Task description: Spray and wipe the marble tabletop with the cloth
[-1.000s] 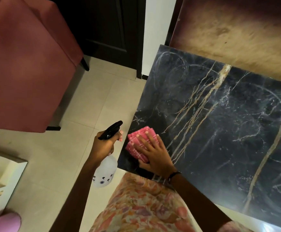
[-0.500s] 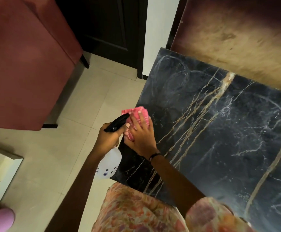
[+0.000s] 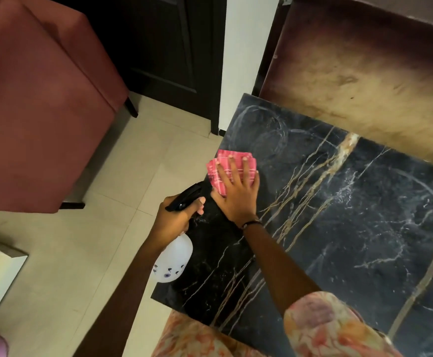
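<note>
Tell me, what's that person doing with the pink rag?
A person is cleaning a black marble tabletop. Their right hand lies flat with fingers spread on a pink cloth, pressing it onto the marble at the table's left edge. Their left hand grips a white spray bottle with a black trigger head, held beside that same edge and hanging partly over the tiled floor. Faint curved smears show on the marble beyond the cloth.

A single wide-angle head-worn camera looks steeply down and forward from close above the near-left corner of the black marble worktop [image 3: 352, 240], the person's forearms reaching in from the bottom edge. Tiled floor [image 3: 86, 253] fills the left; a red chair [image 3: 37, 112] stands upper left.
</note>
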`<state>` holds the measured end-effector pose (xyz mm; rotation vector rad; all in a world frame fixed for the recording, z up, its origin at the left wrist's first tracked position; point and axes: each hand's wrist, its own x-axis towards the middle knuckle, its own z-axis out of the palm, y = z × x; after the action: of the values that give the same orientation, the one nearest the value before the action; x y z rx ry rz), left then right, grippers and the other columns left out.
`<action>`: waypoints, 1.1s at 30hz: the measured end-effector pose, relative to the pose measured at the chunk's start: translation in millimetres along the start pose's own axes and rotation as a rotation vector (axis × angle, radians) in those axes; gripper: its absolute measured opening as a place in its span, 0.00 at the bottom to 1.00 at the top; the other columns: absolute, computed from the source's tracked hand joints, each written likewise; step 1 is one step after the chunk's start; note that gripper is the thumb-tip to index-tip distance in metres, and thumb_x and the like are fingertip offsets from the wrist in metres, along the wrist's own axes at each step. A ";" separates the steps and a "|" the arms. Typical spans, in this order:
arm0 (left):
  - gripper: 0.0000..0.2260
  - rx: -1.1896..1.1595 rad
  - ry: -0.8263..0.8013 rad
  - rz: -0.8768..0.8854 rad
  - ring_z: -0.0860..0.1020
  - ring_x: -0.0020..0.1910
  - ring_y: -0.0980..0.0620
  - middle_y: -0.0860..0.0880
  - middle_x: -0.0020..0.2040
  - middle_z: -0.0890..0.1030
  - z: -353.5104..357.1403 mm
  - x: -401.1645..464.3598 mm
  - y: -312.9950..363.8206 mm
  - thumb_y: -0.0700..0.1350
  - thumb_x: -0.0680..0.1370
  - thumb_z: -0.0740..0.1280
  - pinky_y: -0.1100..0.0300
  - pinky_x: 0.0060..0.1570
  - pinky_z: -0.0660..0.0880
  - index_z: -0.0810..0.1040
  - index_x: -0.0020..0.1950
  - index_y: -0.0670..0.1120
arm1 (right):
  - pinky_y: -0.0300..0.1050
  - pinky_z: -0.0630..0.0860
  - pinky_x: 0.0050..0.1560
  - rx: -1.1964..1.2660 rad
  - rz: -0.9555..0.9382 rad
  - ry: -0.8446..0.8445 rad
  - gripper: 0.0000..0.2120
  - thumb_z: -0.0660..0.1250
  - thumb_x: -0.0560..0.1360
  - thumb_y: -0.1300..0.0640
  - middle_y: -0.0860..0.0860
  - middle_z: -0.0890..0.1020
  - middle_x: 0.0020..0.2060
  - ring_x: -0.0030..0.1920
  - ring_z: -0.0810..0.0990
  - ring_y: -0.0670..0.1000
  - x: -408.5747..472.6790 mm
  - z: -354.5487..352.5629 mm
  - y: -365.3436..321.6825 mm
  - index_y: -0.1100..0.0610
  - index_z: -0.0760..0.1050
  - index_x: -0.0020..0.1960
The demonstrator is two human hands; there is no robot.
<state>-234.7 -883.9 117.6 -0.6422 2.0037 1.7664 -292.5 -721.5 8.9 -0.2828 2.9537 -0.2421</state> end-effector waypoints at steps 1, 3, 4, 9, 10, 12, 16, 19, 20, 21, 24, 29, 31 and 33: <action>0.07 0.009 -0.003 -0.002 0.62 0.15 0.57 0.40 0.38 0.80 1.6 1.8 0.2 0.44 0.76 0.68 0.67 0.18 0.59 0.80 0.43 0.40 | 0.71 0.53 0.68 -0.010 -0.038 0.017 0.34 0.49 0.73 0.34 0.55 0.63 0.75 0.75 0.58 0.63 2.2 1.0 -10.9 0.48 0.61 0.75; 0.08 0.028 0.002 -0.015 0.62 0.14 0.57 0.37 0.33 0.76 4.8 5.4 1.3 0.43 0.76 0.68 0.67 0.18 0.59 0.80 0.45 0.38 | 0.70 0.53 0.69 -0.012 -0.150 0.053 0.31 0.50 0.74 0.37 0.54 0.64 0.75 0.75 0.56 0.60 -9.0 3.6 -25.7 0.49 0.64 0.73; 0.09 0.026 0.011 -0.028 0.62 0.14 0.57 0.39 0.28 0.73 7.0 7.1 3.1 0.43 0.76 0.68 0.67 0.18 0.59 0.79 0.47 0.36 | 0.69 0.52 0.70 0.001 -0.204 0.065 0.30 0.52 0.74 0.37 0.54 0.64 0.74 0.76 0.54 0.58 -19.6 6.0 -26.3 0.49 0.66 0.72; 0.14 -0.002 0.027 0.019 0.61 0.14 0.57 0.35 0.30 0.76 15.1 19.7 11.1 0.45 0.75 0.69 0.67 0.18 0.58 0.77 0.46 0.33 | 0.69 0.54 0.71 -0.028 -0.272 0.015 0.33 0.56 0.74 0.35 0.52 0.59 0.76 0.77 0.48 0.59 -68.1 16.2 30.6 0.44 0.57 0.76; 0.13 -0.017 0.026 0.035 0.62 0.15 0.57 0.34 0.36 0.78 16.8 21.8 13.9 0.45 0.76 0.69 0.67 0.18 0.58 0.78 0.46 0.34 | 0.69 0.55 0.70 -0.036 -0.228 0.032 0.33 0.55 0.74 0.34 0.52 0.57 0.77 0.77 0.49 0.59 -66.2 13.8 47.5 0.44 0.56 0.76; 0.11 -0.037 0.029 0.052 0.62 0.15 0.57 0.37 0.40 0.80 20.1 26.6 18.5 0.44 0.76 0.68 0.68 0.18 0.58 0.79 0.46 0.35 | 0.70 0.54 0.71 -0.047 -0.115 0.052 0.35 0.53 0.74 0.33 0.53 0.55 0.77 0.77 0.50 0.61 -45.7 6.6 73.2 0.46 0.53 0.77; 0.12 -0.030 0.031 0.062 0.63 0.15 0.58 0.40 0.40 0.81 28.2 34.1 25.5 0.44 0.76 0.68 0.67 0.17 0.58 0.79 0.46 0.34 | 0.70 0.50 0.69 -0.045 0.064 0.053 0.37 0.49 0.71 0.31 0.56 0.58 0.76 0.75 0.53 0.66 24.5 -7.8 65.1 0.47 0.55 0.77; 0.10 -0.015 0.027 0.079 0.63 0.16 0.58 0.40 0.38 0.81 33.9 39.4 31.3 0.43 0.76 0.68 0.67 0.18 0.59 0.79 0.46 0.35 | 0.69 0.48 0.69 -0.022 0.027 0.067 0.35 0.47 0.73 0.34 0.55 0.59 0.76 0.75 0.54 0.64 55.7 -11.5 29.0 0.47 0.56 0.77; 0.10 -0.015 0.027 0.084 0.63 0.16 0.57 0.40 0.37 0.79 36.1 41.7 32.7 0.43 0.76 0.68 0.68 0.18 0.58 0.79 0.45 0.35 | 0.69 0.50 0.70 -0.028 -0.028 0.080 0.34 0.46 0.74 0.35 0.55 0.59 0.76 0.76 0.53 0.63 57.1 -9.5 19.7 0.47 0.56 0.76; 0.09 -0.022 0.030 0.078 0.63 0.16 0.57 0.41 0.34 0.78 38.4 44.1 34.1 0.43 0.76 0.68 0.67 0.18 0.59 0.79 0.45 0.35 | 0.69 0.51 0.70 -0.030 -0.090 0.092 0.33 0.46 0.74 0.36 0.54 0.59 0.76 0.76 0.51 0.61 53.7 -7.5 13.4 0.48 0.57 0.76; 0.08 -0.046 0.055 0.054 0.62 0.15 0.58 0.52 0.21 0.70 44.1 49.9 40.5 0.41 0.75 0.69 0.68 0.18 0.59 0.76 0.38 0.39 | 0.68 0.51 0.72 -0.006 -0.254 0.105 0.32 0.51 0.75 0.37 0.53 0.59 0.76 0.77 0.48 0.58 27.4 -0.5 22.0 0.48 0.58 0.76; 0.11 -0.023 0.031 0.099 0.63 0.17 0.56 0.38 0.36 0.78 53.3 59.9 52.8 0.44 0.75 0.69 0.67 0.18 0.60 0.78 0.45 0.35 | 0.69 0.53 0.71 -0.124 -0.272 0.116 0.35 0.53 0.72 0.32 0.53 0.59 0.77 0.77 0.50 0.60 7.5 -3.7 100.6 0.45 0.57 0.76; 0.11 -0.032 0.041 0.116 0.63 0.17 0.56 0.39 0.38 0.80 57.1 64.2 57.0 0.44 0.75 0.69 0.66 0.19 0.60 0.79 0.45 0.35 | 0.70 0.55 0.70 -0.087 -0.137 0.108 0.36 0.52 0.72 0.32 0.53 0.59 0.76 0.76 0.52 0.61 29.2 -9.4 116.4 0.46 0.57 0.76; 0.11 -0.046 0.047 0.130 0.63 0.16 0.55 0.41 0.37 0.80 60.8 67.7 59.8 0.44 0.75 0.69 0.66 0.19 0.60 0.79 0.45 0.35 | 0.71 0.55 0.70 -0.043 -0.018 0.105 0.37 0.52 0.71 0.32 0.53 0.60 0.76 0.76 0.54 0.63 60.5 -15.3 108.4 0.46 0.58 0.76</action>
<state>-325.0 -823.1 119.8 -0.5841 2.0843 1.8930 -372.7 -626.5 -4.2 -0.3120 3.0640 -0.2016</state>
